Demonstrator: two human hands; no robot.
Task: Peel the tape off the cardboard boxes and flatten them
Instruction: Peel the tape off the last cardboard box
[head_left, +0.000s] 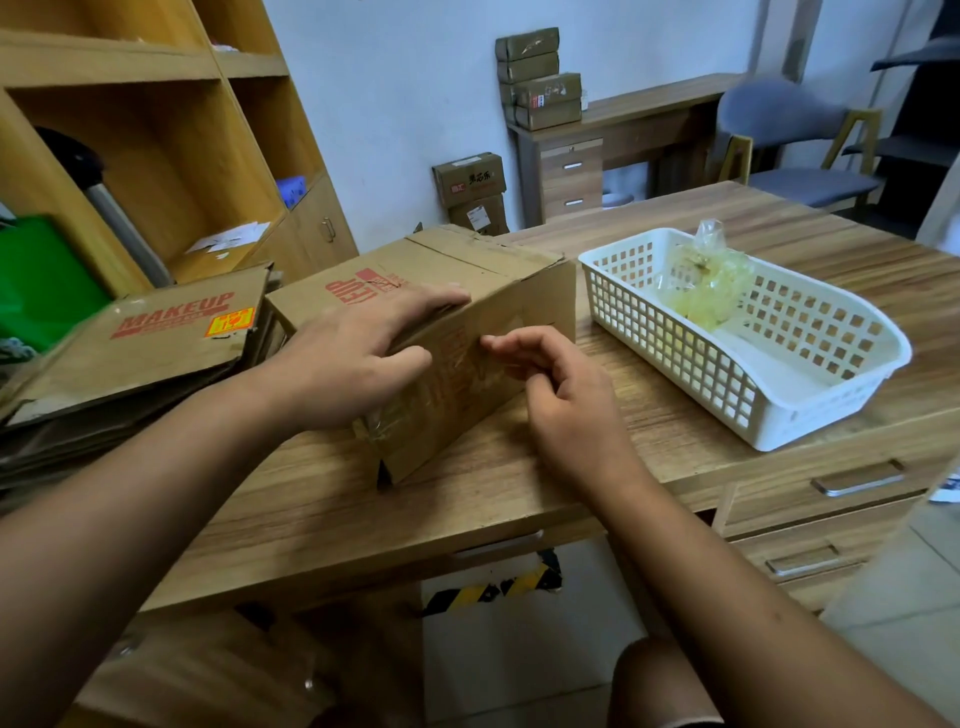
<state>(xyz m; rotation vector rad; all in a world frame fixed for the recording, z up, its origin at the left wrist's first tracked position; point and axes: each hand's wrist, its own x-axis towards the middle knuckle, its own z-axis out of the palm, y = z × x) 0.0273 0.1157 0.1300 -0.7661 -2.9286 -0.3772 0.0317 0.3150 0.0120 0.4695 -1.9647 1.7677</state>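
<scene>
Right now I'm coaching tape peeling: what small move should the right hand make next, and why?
Probably lift the edge of the clear tape and pull it along the side of the cardboard box. The right hand curls its fingertips at that tape, a pinch isn't clear, and the left hand steadies the box top.

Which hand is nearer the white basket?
Right. The right hand is at the taped side of the cardboard box, just left of the white basket; the left hand rests on the box top, farther away.
</scene>
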